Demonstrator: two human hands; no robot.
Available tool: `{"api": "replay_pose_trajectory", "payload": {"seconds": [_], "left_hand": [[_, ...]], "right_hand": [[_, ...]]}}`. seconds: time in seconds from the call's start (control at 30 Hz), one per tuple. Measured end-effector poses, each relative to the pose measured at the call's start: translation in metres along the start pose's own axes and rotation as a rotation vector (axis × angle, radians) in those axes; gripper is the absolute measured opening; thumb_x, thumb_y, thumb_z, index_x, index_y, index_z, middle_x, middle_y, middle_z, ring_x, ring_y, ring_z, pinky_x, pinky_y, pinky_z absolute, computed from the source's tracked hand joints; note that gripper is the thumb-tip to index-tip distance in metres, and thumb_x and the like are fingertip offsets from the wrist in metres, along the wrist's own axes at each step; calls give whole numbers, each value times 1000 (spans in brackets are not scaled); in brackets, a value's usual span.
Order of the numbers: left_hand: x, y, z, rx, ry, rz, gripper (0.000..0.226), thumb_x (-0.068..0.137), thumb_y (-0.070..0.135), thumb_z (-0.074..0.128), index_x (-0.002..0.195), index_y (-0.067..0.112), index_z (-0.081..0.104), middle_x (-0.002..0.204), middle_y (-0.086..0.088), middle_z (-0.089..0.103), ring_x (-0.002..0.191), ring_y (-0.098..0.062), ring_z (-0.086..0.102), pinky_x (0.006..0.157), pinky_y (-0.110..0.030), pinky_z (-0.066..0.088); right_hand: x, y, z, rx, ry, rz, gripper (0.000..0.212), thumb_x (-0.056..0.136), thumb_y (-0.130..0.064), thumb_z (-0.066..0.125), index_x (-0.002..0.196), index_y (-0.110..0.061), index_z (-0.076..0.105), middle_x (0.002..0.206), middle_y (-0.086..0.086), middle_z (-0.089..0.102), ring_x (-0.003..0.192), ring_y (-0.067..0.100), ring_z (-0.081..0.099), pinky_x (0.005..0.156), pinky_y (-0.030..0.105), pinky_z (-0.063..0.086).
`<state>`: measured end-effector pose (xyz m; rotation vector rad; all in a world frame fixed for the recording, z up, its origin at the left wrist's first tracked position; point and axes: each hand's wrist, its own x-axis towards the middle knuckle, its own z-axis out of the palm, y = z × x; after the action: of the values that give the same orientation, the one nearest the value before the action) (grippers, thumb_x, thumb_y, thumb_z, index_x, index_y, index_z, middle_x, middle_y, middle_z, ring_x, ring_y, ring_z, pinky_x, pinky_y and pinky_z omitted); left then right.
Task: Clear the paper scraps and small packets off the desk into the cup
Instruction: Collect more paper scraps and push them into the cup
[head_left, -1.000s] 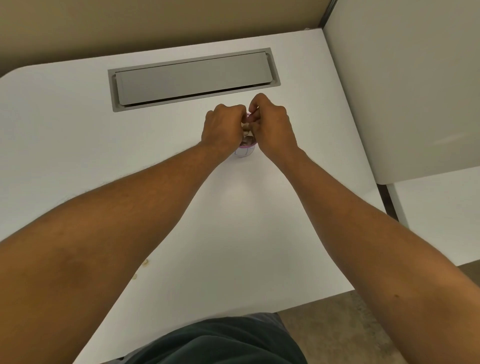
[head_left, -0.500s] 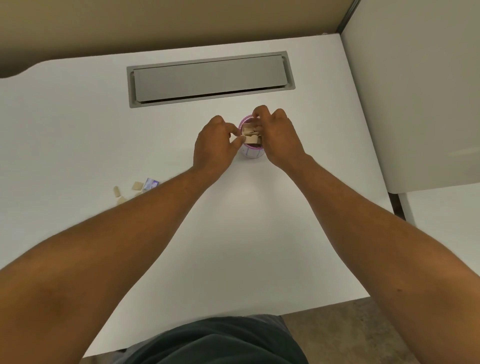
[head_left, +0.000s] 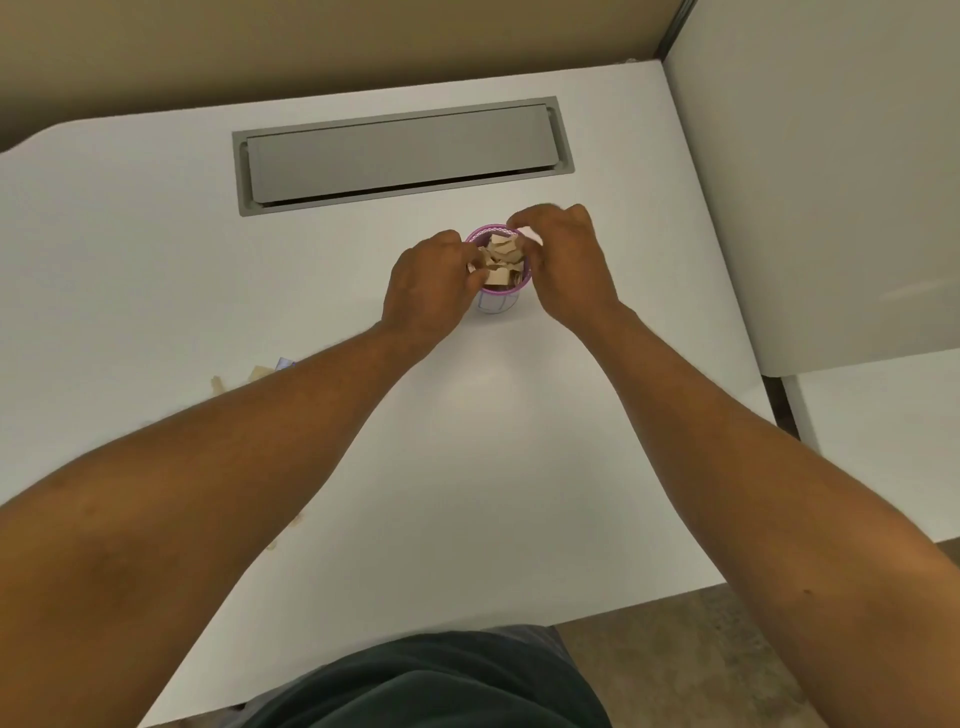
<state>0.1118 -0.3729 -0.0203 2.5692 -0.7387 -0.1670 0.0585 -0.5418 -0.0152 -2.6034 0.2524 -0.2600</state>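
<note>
At the near edge of the desk (head_left: 467, 493) two bare forearms reach forward over open white surface. Left of the left arm lie tan scraps (head_left: 260, 372) and a small packet (head_left: 285, 362), partly hidden by it. Mid-desk stands the cup (head_left: 497, 301), pink-rimmed, stuffed with tan scraps. The left hand (head_left: 431, 283) and right hand (head_left: 563, 260) flank its rim, fingers curled; whether they pinch anything I cannot tell. Beyond lies a grey hatch (head_left: 402, 153).

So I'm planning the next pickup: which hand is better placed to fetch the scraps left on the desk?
Probably the left hand. The leftover scraps lie on the desk beside the left forearm, while the right hand is across the cup.
</note>
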Motion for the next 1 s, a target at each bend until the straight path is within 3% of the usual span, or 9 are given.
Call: {"api": "replay_pose_trajectory", "payload": {"seconds": [0.07,0.17,0.3,0.43,0.57,0.73,0.8,0.9,1.0], "left_hand": [[7,1,1,-14,-25,-41,22,96,27,66,111,16,78,90,-4,60,80,-18,50,70,-30,36],[17,5,3,-36,-91,-102,21,93,26,69,108,17,81,95,-7,73,82,-21,60,70,-28,38],[28,9,4,-41,-153,-181,23,90,27,73,106,12,81,94,-10,77,75,-22,60,67,-29,41],[28,7,-4,-143,-123,-214,19,85,23,79,102,16,83,91,-5,77,75,-19,58,67,-26,42],[8,-7,-22,-377,-82,-193,16,84,23,83,98,16,84,57,14,53,55,-10,45,56,-18,33],[-46,-65,-47,-557,-47,-253,14,84,32,83,95,23,84,60,1,60,63,-13,51,68,-29,44],[-74,-96,-57,-558,4,-329,12,85,33,81,94,25,83,71,-7,69,66,-15,57,69,-30,47],[-122,-142,-71,-538,80,-457,11,87,30,79,93,21,82,85,-4,78,79,-20,70,75,-32,55],[-179,-185,-79,-459,141,-569,11,90,30,76,95,21,81,94,1,76,81,-10,67,80,-35,56]], "right_hand": [[-3,5,6,28,-119,24,30,98,-11,51,122,-14,69,104,0,59,99,25,53,84,25,48],[-5,3,12,100,-184,208,27,89,-25,59,114,-15,66,101,3,46,82,12,52,71,9,43],[-5,3,17,122,-181,375,36,82,-30,69,104,-5,57,90,-1,48,80,14,60,71,34,51],[-10,2,11,3,-138,138,25,95,-14,59,116,-11,73,105,8,63,94,19,60,83,23,48],[-23,-14,1,80,71,86,25,95,-3,55,109,-11,74,102,6,74,98,24,59,80,19,40],[-57,-40,15,114,208,-31,17,95,-5,58,105,-11,70,104,3,72,94,19,59,83,17,40],[-76,-54,30,183,132,-43,16,96,-8,58,107,-13,69,106,0,71,92,16,61,85,21,47],[-103,-70,62,160,-197,-2,21,96,-18,64,117,-19,66,117,-2,66,96,17,63,87,36,54],[-130,-91,96,14,-529,1,49,92,-32,70,136,-17,55,136,4,53,117,27,53,99,41,49]]}}
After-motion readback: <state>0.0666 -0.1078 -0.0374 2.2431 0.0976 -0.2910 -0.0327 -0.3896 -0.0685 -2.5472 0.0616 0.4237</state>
